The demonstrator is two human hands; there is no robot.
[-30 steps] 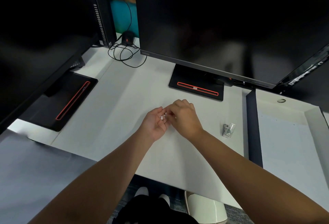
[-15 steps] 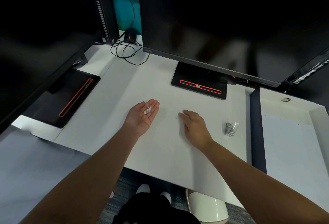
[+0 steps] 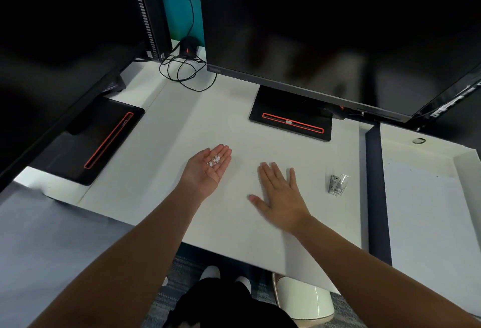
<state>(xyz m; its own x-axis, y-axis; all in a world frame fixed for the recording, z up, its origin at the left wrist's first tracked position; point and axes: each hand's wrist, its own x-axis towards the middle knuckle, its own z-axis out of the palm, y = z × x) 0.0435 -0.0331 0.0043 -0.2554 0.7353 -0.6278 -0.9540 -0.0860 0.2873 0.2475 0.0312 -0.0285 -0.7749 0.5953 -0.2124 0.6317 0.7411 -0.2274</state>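
Note:
My left hand [image 3: 208, 170] lies palm up over the white desk [image 3: 161, 176], fingers straight. Several small white pieces [image 3: 215, 160] rest on its fingers and palm. To its right, my right hand [image 3: 279, 193] lies palm down, flat on the desk with fingers spread, holding nothing. A small clear plastic box [image 3: 337, 184] stands on the desk to the right of my right hand, apart from it.
A large dark monitor [image 3: 325, 28] on a black base [image 3: 291, 119] with a red line stands behind my hands. Another monitor and base [image 3: 99, 137] sit at the left. Coiled black cables [image 3: 184, 70] lie at the back. A white tray [image 3: 429, 197] adjoins on the right.
My hands were joined, right fingers at the left palm. They have parted: the left palm opened showing the white pieces, and the right hand moved right and flattened on the desk.

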